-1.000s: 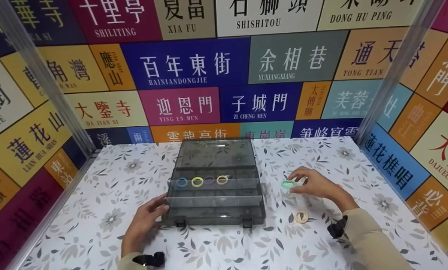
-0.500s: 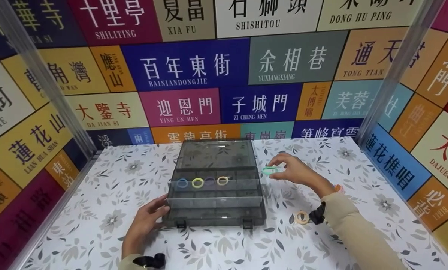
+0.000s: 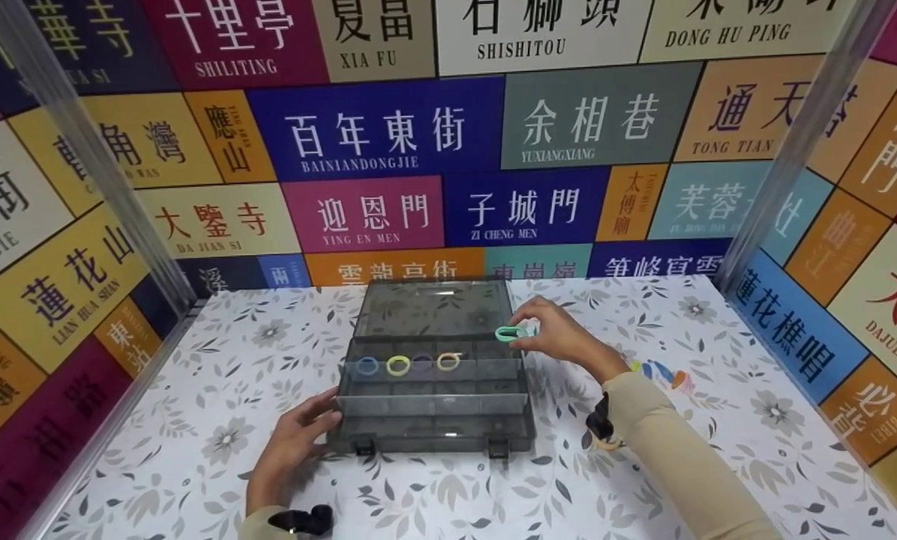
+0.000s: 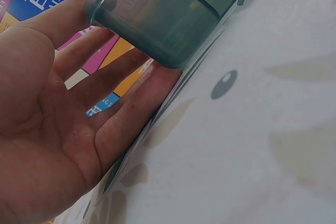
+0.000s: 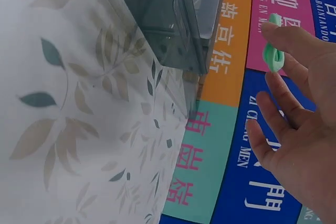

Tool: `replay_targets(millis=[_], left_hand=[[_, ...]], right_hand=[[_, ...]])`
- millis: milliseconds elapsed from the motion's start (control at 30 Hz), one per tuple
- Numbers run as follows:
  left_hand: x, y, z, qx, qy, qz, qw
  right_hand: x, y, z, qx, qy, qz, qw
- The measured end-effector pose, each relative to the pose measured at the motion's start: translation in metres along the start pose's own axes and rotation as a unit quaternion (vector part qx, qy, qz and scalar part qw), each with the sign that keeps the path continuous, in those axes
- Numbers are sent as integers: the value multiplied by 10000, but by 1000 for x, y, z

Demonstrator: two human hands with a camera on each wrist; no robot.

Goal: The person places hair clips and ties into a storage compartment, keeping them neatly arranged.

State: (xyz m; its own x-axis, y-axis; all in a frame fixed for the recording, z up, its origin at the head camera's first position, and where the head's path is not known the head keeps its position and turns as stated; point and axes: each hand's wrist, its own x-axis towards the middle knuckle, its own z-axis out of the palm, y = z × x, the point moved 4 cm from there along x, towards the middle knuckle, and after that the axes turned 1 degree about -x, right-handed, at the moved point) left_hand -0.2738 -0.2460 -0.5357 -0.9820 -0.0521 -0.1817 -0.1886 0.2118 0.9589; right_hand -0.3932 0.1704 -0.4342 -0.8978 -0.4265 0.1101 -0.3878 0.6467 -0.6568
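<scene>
My right hand [image 3: 557, 330] pinches a mint-green hair tie [image 3: 505, 334] between thumb and fingertips, just over the right side of the open box, near the lid hinge. In the right wrist view the hair tie [image 5: 273, 56] looks squeezed into a narrow loop. The box [image 3: 448, 427] is smoky clear plastic with compartments. Along its back row lie a blue hair tie [image 3: 367, 366], a yellow one [image 3: 397, 366], a purple one [image 3: 422, 363] and a cream one [image 3: 448, 362]. My left hand [image 3: 287, 450] touches the box's left side, fingers fairly straight, thumb at the rim.
The box's lid [image 3: 433, 307] leans back, open. Right of the box, several coloured loops [image 3: 664, 373] lie on the patterned cloth [image 3: 216, 442], partly behind my right forearm. A light orange hair tie [image 3: 606, 445] is mostly hidden by the wrist strap. Sign-covered walls [image 3: 373, 127] close off the back and sides.
My right hand has carried the mint-green hair tie leftward and away from me, from the cloth to the box's right edge. My left hand has stayed against the box.
</scene>
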Motion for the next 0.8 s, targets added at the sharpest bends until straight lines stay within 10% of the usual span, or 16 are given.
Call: replay_targets(millis=[800], left_hand=[[0,0,-1,245,55,-85,9996]], right_hand=[[33,-11,46,934,252,631,9933]])
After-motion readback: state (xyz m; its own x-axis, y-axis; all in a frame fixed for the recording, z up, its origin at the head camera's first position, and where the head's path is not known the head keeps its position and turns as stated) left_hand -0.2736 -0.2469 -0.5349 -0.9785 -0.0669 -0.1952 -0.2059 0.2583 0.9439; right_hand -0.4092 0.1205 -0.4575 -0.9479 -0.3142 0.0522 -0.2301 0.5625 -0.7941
